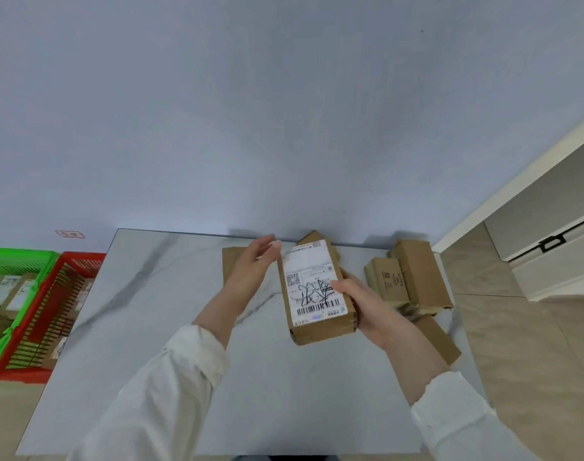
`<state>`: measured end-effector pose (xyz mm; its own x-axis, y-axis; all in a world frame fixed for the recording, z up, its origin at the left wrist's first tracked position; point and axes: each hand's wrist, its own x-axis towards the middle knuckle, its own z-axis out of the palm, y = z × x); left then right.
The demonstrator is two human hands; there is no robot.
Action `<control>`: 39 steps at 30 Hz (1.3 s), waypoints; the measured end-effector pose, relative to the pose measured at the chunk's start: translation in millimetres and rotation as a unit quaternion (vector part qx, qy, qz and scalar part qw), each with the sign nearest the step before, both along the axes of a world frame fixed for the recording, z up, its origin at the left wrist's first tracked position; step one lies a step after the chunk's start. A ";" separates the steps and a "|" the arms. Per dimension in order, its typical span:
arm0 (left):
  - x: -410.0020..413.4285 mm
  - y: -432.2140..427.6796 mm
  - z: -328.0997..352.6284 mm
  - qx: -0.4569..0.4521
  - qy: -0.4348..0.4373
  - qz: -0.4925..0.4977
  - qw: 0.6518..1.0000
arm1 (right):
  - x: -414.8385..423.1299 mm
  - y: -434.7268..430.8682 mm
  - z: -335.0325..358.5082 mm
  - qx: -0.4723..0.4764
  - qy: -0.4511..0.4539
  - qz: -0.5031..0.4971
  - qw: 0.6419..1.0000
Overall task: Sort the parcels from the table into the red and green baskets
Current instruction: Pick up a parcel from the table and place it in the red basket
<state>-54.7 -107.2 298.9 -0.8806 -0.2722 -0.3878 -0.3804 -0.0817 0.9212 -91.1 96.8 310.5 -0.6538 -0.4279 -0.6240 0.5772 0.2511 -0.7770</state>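
From the head camera, the right hand (367,307) grips a labelled parcel (313,287) above the table (170,294), thumb on the label. The left hand (254,267) is relaxed, fingers straight, beside the parcel's far-left corner. The red basket (51,371) and green basket (18,254) stand far left.

Brown parcel (320,294), white label, black barcode; grey-veined white marble table (170,294); red basket (47,314); green basket (4,261).

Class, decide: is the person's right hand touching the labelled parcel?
Touching. The head view shows the right hand gripping the labelled parcel, with the thumb pressed across its front and the fingers wrapped behind.
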 end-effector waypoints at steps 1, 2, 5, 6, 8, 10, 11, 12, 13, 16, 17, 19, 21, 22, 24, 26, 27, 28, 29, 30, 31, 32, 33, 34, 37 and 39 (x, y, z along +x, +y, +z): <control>-0.8 -4.0 5.4 -0.014 -0.002 -0.037 0.999 | -1.3 0.4 4.4 -0.001 0.009 0.036 0.999; -0.9 -7.3 11.1 -0.026 -0.010 -0.079 0.997 | -3.0 1.1 7.8 -0.003 0.015 0.072 0.997; -1.0 -9.0 27.9 -0.039 -0.048 -0.192 0.979 | -6.8 0.6 11.9 0.001 0.013 0.146 0.989; -1.3 -8.5 30.8 -0.033 -0.059 -0.217 0.974 | -7.9 0.4 11.4 -0.001 0.008 0.161 0.987; -1.4 -6.7 30.7 -0.019 -0.067 -0.244 0.967 | -9.9 1.0 9.6 -0.008 0.003 0.180 0.984; -0.2 -4.8 24.8 -0.013 -0.065 -0.254 0.965 | -11.6 2.2 8.5 -0.012 0.000 0.193 0.981; 0.4 -3.9 22.7 -0.009 -0.062 -0.254 0.965 | -12.3 2.9 8.0 -0.010 -0.001 0.197 0.980; 1.0 -3.0 21.7 -0.001 -0.059 -0.251 0.966 | -13.0 3.6 7.4 -0.008 -0.001 0.200 0.980; 0.9 -2.1 20.6 0.007 -0.055 -0.247 0.968 | -13.5 4.5 6.5 -0.005 0.000 0.203 0.979; -1.3 -0.8 19.8 0.029 -0.044 -0.222 0.974 | -13.9 4.2 9.3 0.013 0.020 0.178 0.984; -2.3 -0.6 20.4 0.039 -0.041 -0.200 0.978 | -14.1 4.1 10.9 0.022 0.039 0.149 0.988; -3.3 1.0 19.7 0.059 -0.029 -0.127 0.990 | -14.2 5.8 9.9 0.027 0.078 0.042 0.996; -5.2 6.7 11.6 0.092 -0.022 0.006 0.996 | -10.2 10.9 6.2 0.001 0.069 -0.074 0.995; -5.3 12.3 8.7 0.109 -0.016 0.074 0.991 | -5.8 12.3 3.5 -0.022 0.051 -0.102 0.993; -2.6 27.9 5.7 0.148 -0.004 0.162 0.976 | 6.6 9.2 -1.9 -0.060 0.024 -0.106 0.992; 2.9 48.6 5.2 0.189 0.001 0.187 0.964 | 14.8 2.1 -8.0 -0.090 0.018 -0.130 0.987; 6.8 58.4 5.8 0.199 -0.002 0.192 0.961 | 16.2 -0.6 -10.5 -0.104 0.020 -0.157 0.982; 11.4 66.0 5.3 0.202 -0.009 0.192 0.960 | 15.6 -2.4 -12.3 -0.116 0.024 -0.187 0.975; 16.5 72.1 5.0 0.206 -0.016 0.188 0.960 | 13.6 -2.4 -13.0 -0.127 0.026 -0.213 0.968; 21.4 75.1 2.7 0.206 -0.023 0.176 0.962 | 10.7 -0.3 -12.9 -0.134 0.028 -0.232 0.963; 25.4 76.1 1.7 0.201 -0.026 0.162 0.966 | 7.6 3.7 -11.3 -0.134 0.033 -0.241 0.961; 28.2 74.4 0.5 0.187 -0.026 0.146 0.971 | 4.7 8.8 -9.1 -0.128 0.041 -0.238 0.962; 29.5 71.2 0.6 0.170 -0.022 0.131 0.976 | 2.1 14.1 -6.0 -0.118 0.049 -0.226 0.966; 30.1 66.7 0.1 0.153 -0.013 0.115 0.981 | -0.6 19.2 -3.6 -0.107 0.054 -0.207 0.971; 31.6 59.7 7.6 0.132 0.033 0.008 0.991 | -5.4 27.7 3.0 -0.078 0.064 -0.125 0.987; 32.8 63.0 11.7 0.149 0.058 -0.058 0.986 | -6.4 26.8 6.2 -0.066 0.069 -0.082 0.992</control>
